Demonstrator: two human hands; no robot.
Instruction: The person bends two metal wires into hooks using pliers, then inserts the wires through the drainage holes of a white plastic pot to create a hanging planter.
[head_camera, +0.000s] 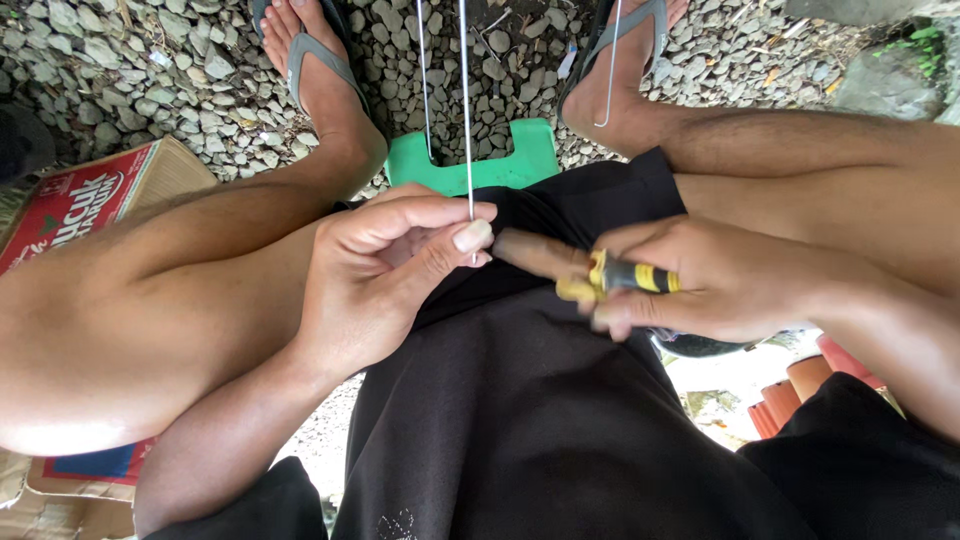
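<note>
So the left hand (385, 275) is curled about halfway, thumb and forefinger pinched together on the near end of a thin metal wire (466, 110). The other fingers fold loosely into the palm. Wrist is bent inward, forearm coming up from the lower left across the knee.

The wire runs straight away from the pinch, toward the feet, long axis pretty much in line with the person's view. A second strand of it sits just to the left of that one, and another bit with a hooked end hangs further out to the right, over by the sandal (628, 40).

Right hand (700, 285) is closed around a tool with a yellow and black striped handle (625, 277), grasping it firmly. The handle lies sideways, pointing toward the left hand, and the forefinger stretches along it almost to the left thumb. Can't make out the tool's tip, it's blurred.

Beyond both hands there's a green plastic stool (480, 160) on the gravel (130, 70).
</note>
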